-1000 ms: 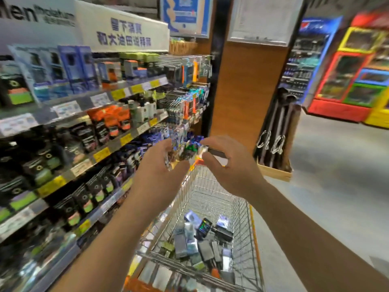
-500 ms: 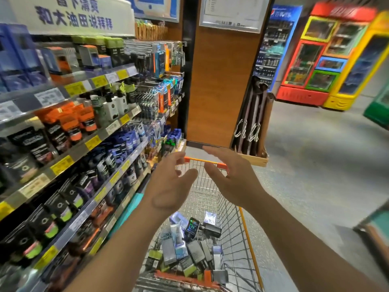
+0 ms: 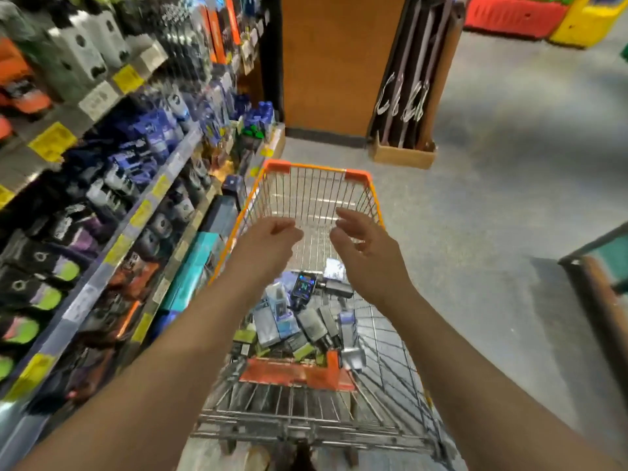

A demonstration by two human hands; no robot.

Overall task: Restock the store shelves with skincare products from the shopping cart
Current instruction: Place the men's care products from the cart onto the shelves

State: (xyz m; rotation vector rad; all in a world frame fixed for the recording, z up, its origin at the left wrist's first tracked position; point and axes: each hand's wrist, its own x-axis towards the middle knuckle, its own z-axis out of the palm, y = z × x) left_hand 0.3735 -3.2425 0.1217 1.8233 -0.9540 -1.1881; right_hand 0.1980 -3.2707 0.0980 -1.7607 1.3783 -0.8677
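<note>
The cart (image 3: 316,198) is showing thin bare metal wire, with glossy orange plastic capping its rim. The boxes (image 3: 295,321) inside are looking like smooth, shiny printed card. At ten o'clock, the shelves (image 3: 102,239) are carrying matt yellow paper tags. The floor (image 3: 509,198) is appearing dull, mottled grey.

A wire shopping cart (image 3: 375,212) with orange rim and corner caps stands in the aisle just beside the store shelves (image 3: 112,239), its length running along them. A jumbled pile of skincare products (image 3: 299,321), small boxes and tubes in grey, pale blue, black and lime green, lies in the near half of its basket; the far half shows bare wire. The shelves on the left carry tightly packed rows of dark, blue, orange and white packages behind yellow and white price tags (image 3: 52,141).
</note>
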